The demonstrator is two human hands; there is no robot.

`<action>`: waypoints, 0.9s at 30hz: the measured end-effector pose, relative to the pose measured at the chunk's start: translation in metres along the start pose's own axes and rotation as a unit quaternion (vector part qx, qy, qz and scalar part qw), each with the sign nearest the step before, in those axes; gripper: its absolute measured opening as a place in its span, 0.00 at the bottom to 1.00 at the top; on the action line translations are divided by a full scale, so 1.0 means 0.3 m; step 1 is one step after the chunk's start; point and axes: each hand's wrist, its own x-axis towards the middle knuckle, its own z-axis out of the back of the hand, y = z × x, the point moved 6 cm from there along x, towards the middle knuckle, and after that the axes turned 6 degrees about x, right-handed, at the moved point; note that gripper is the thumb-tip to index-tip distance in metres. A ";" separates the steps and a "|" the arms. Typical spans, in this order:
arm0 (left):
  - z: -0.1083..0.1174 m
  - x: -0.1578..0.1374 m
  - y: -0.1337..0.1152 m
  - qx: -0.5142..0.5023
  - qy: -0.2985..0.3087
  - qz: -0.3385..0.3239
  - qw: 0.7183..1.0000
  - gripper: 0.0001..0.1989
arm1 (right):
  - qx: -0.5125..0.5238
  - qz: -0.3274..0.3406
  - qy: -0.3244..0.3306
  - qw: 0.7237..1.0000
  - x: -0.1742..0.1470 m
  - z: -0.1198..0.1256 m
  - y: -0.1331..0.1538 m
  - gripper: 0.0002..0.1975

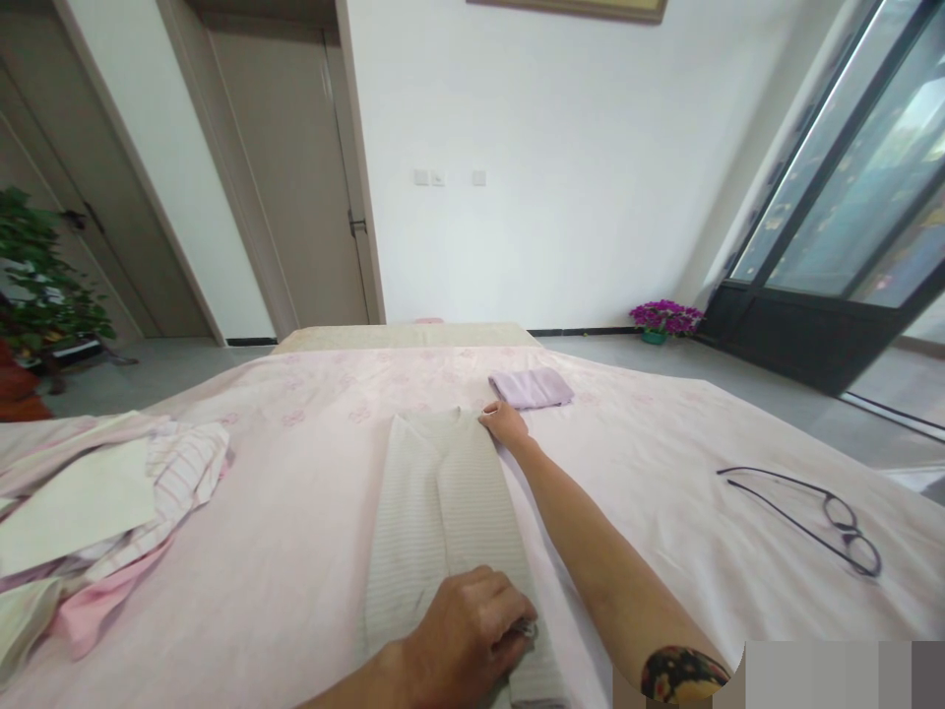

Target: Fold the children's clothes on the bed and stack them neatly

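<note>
A pale grey-green striped garment [413, 492] lies folded into a long strip on the pink bedspread, its length running away from me. My right hand [506, 423] reaches to its far right corner, thumb and fingers pinched there. Nearer to me, my left hand [476, 620] lies over the garment with its fingers curled round a bit of cloth near the right edge. Just beyond my right hand is a folded lilac cloth [533, 388].
A heap of clothes [81, 502] in white, stripes and pink lies at the left. Eyeglasses [838, 522] with open temples rest on the bedspread [650, 463] at the right. Purple flowers [664, 317] stand on the floor by the glass door.
</note>
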 end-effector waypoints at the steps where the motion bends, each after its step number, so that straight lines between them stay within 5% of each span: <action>1: -0.004 -0.003 -0.001 0.003 -0.007 -0.005 1.000 0.04 | -0.004 -0.001 -0.002 1.000 -0.002 0.000 0.002 0.17; 8: -0.008 -0.019 -0.033 -0.011 0.028 -0.057 0.998 0.12 | -0.021 0.013 0.000 1.000 -0.011 0.010 0.019 0.12; 12: 0.088 -0.029 -0.044 -0.135 0.089 -0.072 0.984 0.17 | -0.012 0.033 0.024 0.999 -0.027 0.044 0.023 0.14; 15: 0.181 -0.039 0.032 -0.193 0.083 0.010 0.978 0.19 | -0.010 0.063 0.009 0.998 -0.083 0.078 0.041 0.19; 19: 0.260 -0.056 0.190 -0.095 0.026 0.114 0.989 0.19 | -0.017 0.148 0.000 0.989 -0.246 0.089 0.097 0.21; 23: 0.237 -0.066 0.235 0.039 0.063 0.042 0.996 0.23 | -0.096 0.315 0.053 0.943 -0.491 0.049 0.169 0.26; 27: 0.154 -0.114 0.236 0.128 0.120 0.017 0.984 0.29 | -0.160 0.361 0.115 0.912 -0.685 0.004 0.160 0.31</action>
